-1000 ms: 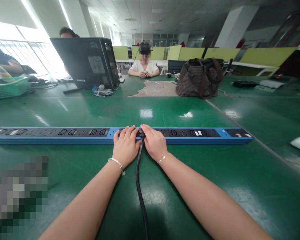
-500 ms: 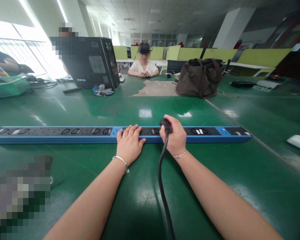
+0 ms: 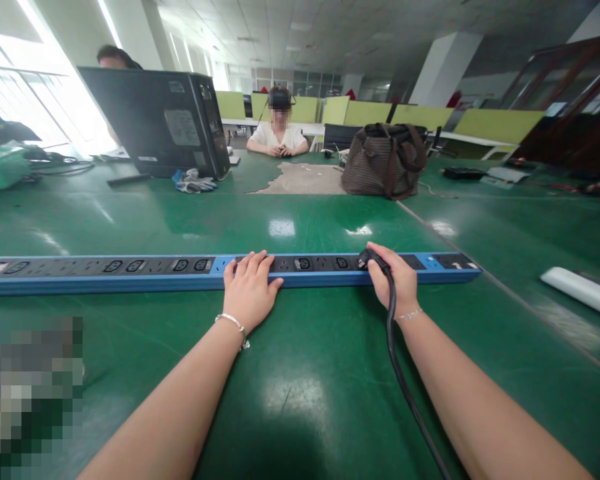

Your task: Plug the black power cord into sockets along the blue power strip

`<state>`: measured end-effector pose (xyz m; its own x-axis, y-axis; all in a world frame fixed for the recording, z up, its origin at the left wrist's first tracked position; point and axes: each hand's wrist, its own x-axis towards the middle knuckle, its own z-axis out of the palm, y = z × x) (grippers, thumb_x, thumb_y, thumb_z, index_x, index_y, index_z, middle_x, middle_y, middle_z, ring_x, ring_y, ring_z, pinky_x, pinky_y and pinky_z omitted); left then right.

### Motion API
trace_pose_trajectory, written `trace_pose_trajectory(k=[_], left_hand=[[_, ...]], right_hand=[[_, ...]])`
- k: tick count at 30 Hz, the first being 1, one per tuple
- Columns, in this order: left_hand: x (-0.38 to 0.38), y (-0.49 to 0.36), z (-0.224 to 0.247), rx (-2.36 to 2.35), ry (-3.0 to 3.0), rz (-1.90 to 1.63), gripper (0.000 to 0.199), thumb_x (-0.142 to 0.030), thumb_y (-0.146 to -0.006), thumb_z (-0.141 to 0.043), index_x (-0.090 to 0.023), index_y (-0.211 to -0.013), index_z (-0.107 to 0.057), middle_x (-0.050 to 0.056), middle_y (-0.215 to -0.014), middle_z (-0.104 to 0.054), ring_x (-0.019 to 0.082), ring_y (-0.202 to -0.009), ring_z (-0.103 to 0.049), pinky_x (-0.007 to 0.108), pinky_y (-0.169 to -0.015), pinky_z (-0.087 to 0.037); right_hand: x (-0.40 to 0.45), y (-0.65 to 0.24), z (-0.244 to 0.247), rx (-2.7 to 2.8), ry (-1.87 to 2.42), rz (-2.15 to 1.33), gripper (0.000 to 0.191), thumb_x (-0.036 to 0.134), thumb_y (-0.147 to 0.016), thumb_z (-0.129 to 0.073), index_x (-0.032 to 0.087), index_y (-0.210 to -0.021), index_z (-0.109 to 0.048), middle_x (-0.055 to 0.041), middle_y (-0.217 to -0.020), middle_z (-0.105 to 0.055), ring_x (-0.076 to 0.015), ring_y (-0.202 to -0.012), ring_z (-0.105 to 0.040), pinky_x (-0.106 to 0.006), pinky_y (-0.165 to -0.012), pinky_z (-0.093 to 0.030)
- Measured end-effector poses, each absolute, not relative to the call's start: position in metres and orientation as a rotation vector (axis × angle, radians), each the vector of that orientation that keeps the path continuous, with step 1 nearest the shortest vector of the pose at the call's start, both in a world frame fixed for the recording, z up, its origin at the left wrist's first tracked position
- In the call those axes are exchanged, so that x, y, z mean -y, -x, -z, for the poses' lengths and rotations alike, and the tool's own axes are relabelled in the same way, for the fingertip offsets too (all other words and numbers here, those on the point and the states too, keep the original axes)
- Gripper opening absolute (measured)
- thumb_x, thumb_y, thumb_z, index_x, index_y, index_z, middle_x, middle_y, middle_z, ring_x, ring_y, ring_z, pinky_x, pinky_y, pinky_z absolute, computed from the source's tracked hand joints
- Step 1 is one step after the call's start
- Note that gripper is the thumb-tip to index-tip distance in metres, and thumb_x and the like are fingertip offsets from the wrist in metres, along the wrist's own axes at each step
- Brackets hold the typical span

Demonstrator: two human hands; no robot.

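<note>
A long blue power strip (image 3: 145, 283) with black sockets lies across the green table. My left hand (image 3: 250, 287) rests on it just left of the middle, palm down, fingers spread over the sockets and thumb on the front edge. My right hand (image 3: 396, 279) is closed around a black plug (image 3: 375, 260) at the strip's right part, over the sockets. Whether the plug's pins touch a socket cannot be made out. From the plug a thick black cable (image 3: 405, 393) runs down to the bottom edge of the view.
Behind the strip stand a black computer case (image 3: 180, 127), gloves (image 3: 194, 181) and a brown bag (image 3: 384, 163). A person (image 3: 279, 133) sits across the table. A white bar (image 3: 583, 292) lies at the right, a green basket (image 3: 3, 170) at the far left.
My right hand has moved right along the strip with the plug and cable. My left hand stays on the strip. The whole view has shifted slightly.
</note>
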<state>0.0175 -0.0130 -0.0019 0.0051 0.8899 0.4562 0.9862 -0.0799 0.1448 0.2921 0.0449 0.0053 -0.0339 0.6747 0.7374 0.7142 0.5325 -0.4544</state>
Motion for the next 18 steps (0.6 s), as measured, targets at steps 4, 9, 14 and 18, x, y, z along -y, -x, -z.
trace_pose_trajectory(k=[4, 9, 14, 18], left_hand=[[0.0124, -0.0176, 0.0025, 1.969, 2.055, 0.657, 0.046, -0.042, -0.087, -0.041, -0.022, -0.129, -0.048, 0.006, -0.138, -0.05, 0.026, -0.129, -0.04, 0.048, -0.108, -0.02], [0.0127, -0.0177, 0.003, 1.969, 2.058, 0.662, 0.046, -0.042, -0.087, -0.041, -0.022, -0.129, -0.048, 0.007, -0.137, -0.05, 0.025, -0.128, -0.04, 0.048, -0.108, -0.02], [0.0125, -0.0174, 0.0027, 1.967, 2.053, 0.66, 0.046, -0.042, -0.087, -0.042, -0.022, -0.128, -0.048, 0.007, -0.137, -0.05, 0.025, -0.129, -0.04, 0.048, -0.108, -0.019], [0.0126, -0.0173, 0.0028, 1.961, 2.055, 0.653, 0.046, -0.042, -0.087, -0.042, -0.022, -0.128, -0.048, 0.007, -0.137, -0.05, 0.026, -0.128, -0.04, 0.048, -0.108, -0.02]], right_hand=[[-0.0463, -0.2901, -0.0038, 1.795, 1.15, 0.092, 0.035, 0.028, -0.083, -0.048, 0.018, -0.111, -0.065, -0.0088, -0.112, -0.067, -0.0224, -0.104, -0.062, -0.039, -0.096, -0.047], [-0.0465, -0.2908, -0.0023, 1.863, 1.133, 0.118, 0.034, 0.027, -0.085, -0.047, 0.017, -0.113, -0.064, -0.0091, -0.112, -0.067, -0.0214, -0.105, -0.062, -0.037, -0.096, -0.048], [-0.0457, -0.289, -0.0022, 1.905, 1.132, 0.148, 0.034, 0.026, -0.086, -0.046, 0.017, -0.113, -0.063, -0.0092, -0.113, -0.067, -0.021, -0.106, -0.062, -0.037, -0.097, -0.048], [-0.0456, -0.2876, -0.0012, 1.942, 1.132, 0.141, 0.034, 0.024, -0.085, -0.045, 0.017, -0.114, -0.063, -0.0086, -0.114, -0.066, -0.0206, -0.107, -0.061, -0.037, -0.098, -0.047]])
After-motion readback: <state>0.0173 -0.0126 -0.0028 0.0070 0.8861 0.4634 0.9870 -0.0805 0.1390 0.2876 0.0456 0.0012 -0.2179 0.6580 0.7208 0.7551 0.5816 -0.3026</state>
